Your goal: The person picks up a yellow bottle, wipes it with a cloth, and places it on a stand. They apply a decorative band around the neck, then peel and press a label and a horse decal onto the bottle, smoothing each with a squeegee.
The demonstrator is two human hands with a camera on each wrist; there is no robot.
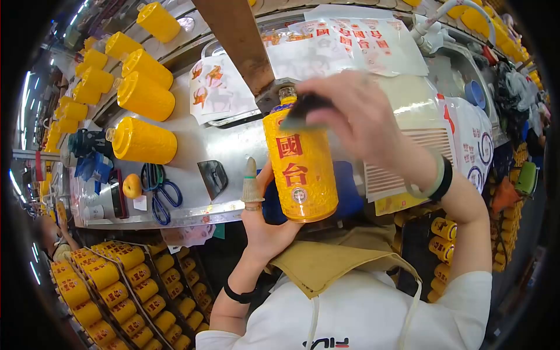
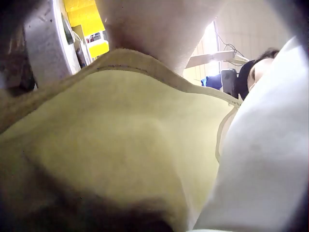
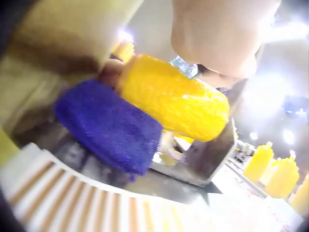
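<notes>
A yellow bottle [image 1: 303, 169] with red characters leans before me, its clear neck close to the metal bracket under a wooden post. My left hand [image 1: 265, 230] holds it from the left and below; part of the hand is hidden behind the bottle. One left finger wears a whitish finger cot [image 1: 251, 185] and points upward. My right hand [image 1: 356, 114], slightly blurred, pinches a dark flat scraper [image 1: 306, 111] over the bottle's upper face. In the right wrist view, the scraper's translucent edge [image 3: 184, 66] is right at the bottle's surface. The left wrist view shows mostly a tan apron [image 2: 120, 130].
Yellow bottles [image 1: 144, 140] stand along the left, beside blue-handled scissors [image 1: 166, 195] and another dark scraper [image 1: 213, 179]. Printed decal sheets [image 1: 367, 46] lie at the back. A blue cloth [image 3: 111, 125] sits below the bottle, near a slatted white rack [image 1: 402, 163].
</notes>
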